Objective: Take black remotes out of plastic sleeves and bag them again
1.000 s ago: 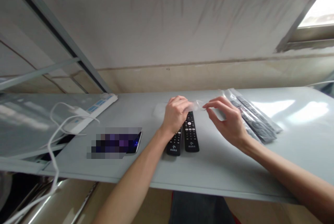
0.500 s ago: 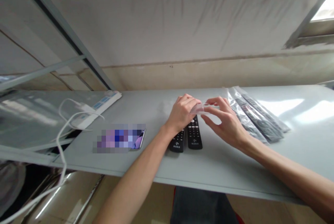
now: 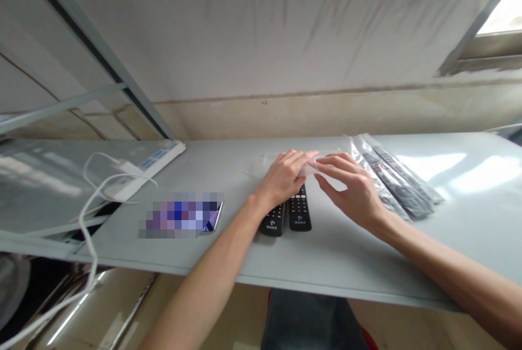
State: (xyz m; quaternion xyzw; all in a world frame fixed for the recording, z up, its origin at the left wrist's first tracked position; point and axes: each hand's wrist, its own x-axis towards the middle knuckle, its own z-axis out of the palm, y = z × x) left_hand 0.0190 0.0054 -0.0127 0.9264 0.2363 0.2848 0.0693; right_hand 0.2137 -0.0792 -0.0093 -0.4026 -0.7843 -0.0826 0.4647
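Observation:
Two black remote controls lie side by side on the pale table [image 3: 326, 263], the left remote [image 3: 273, 218] and the right remote [image 3: 299, 210]. My left hand [image 3: 283, 176] hovers over their far ends, fingers pinched on a small clear plastic bag [image 3: 312, 167]. My right hand [image 3: 353, 189] meets it from the right, its fingertips pinching the same bag. Both hands cover the upper parts of the remotes.
Several remotes sealed in clear bags [image 3: 393, 181] lie to the right of my hands. A phone [image 3: 212, 219] with a lit screen lies left of the remotes. A white power strip [image 3: 150, 168] with white cables [image 3: 92, 208] sits at the back left, near a metal frame.
My two hands have come closer together over the remotes and dropped lower, the clear bag pinched more tightly between them. The camera view shifted slightly.

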